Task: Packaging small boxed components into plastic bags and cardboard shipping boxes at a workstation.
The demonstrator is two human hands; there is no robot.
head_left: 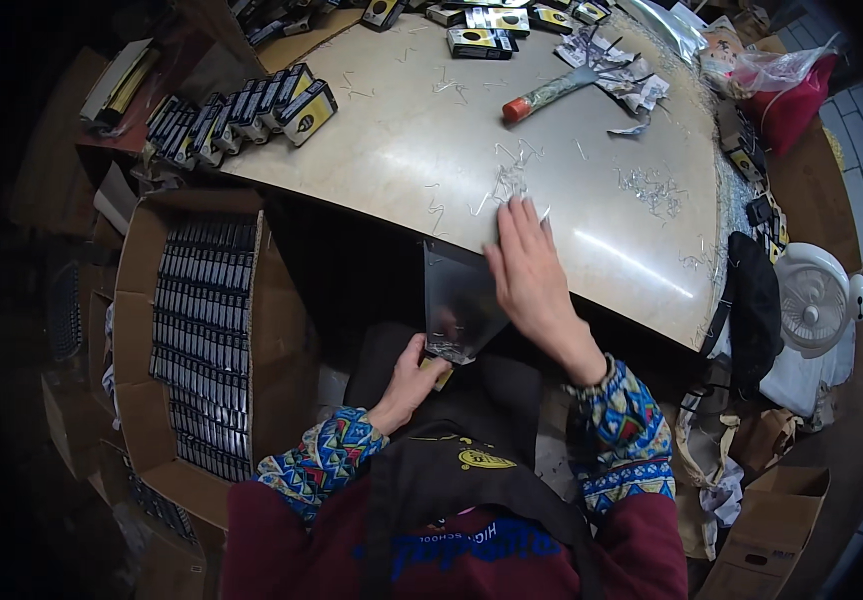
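Dim scene, glare streak on pale table (592,240), dark vignetted corners, fisheye-bent edges

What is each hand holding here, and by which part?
The left hand grips the clear plastic bag at its bottom end. The right hand rests on the bag's upper edge at the table rim.

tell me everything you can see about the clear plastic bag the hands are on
The clear plastic bag is thin, glossy and see-through, roughly rectangular. It hangs from the table edge down toward the lap. The right hand presses its upper right corner against the table edge; the left hand pinches its bottom, where a small yellow item shows.
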